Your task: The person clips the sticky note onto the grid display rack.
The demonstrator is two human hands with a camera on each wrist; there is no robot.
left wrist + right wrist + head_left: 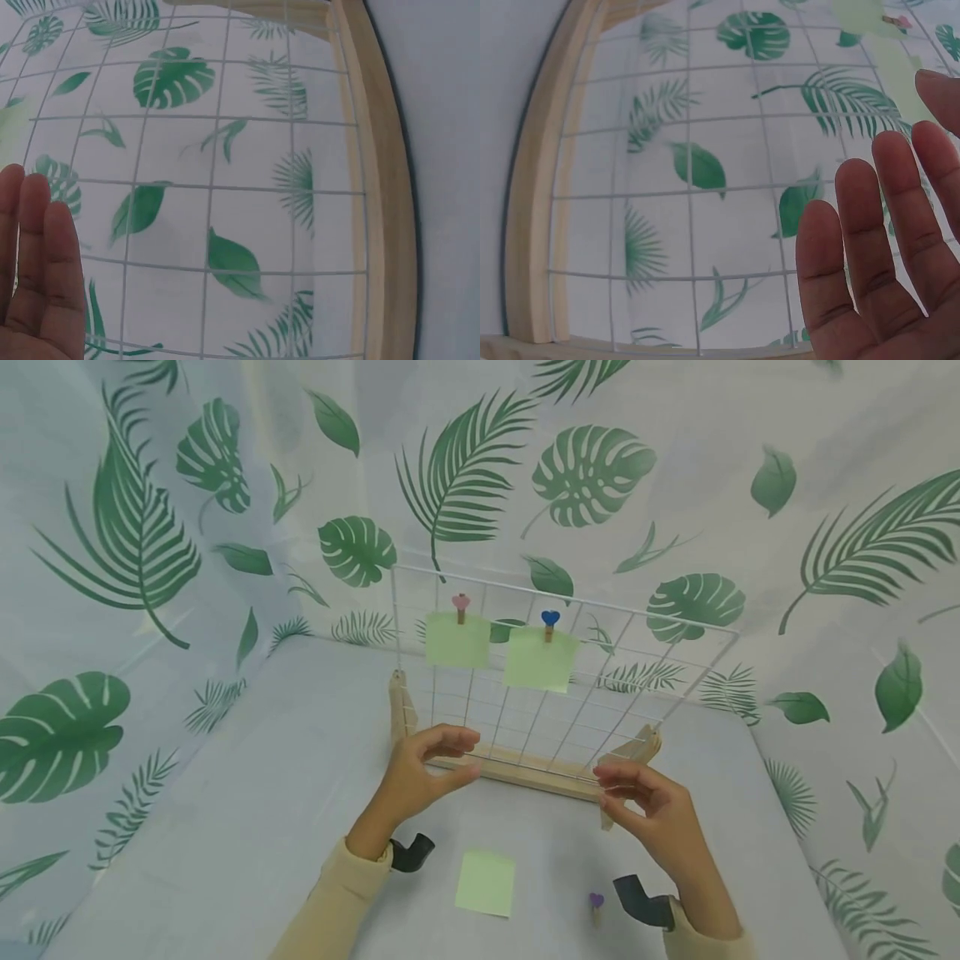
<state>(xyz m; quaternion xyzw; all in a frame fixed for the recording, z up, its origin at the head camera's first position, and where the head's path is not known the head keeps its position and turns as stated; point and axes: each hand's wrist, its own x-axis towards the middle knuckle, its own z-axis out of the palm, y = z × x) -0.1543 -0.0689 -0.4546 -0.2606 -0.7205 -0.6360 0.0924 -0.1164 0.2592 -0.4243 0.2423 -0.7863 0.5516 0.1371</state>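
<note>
A white wire grid panel [600,668] stands upright in a wooden base [525,768] on the table. Two green notes hang on it, one [457,640] under a pink heart peg [461,604], the other [540,660] under a blue heart peg [550,620]. My left hand [468,756] hovers in front of the base's left part, fingers and thumb apart, holding nothing. My right hand [603,785] hovers by the base's right end, also holding nothing. The wrist views show straight fingers [37,262] [885,255] close before the grid [225,187] [690,187].
A loose green note [485,882] and a purple heart peg [596,903] lie on the pale table [247,793] between my forearms. Leaf-print cloth [150,527] walls in the back and both sides.
</note>
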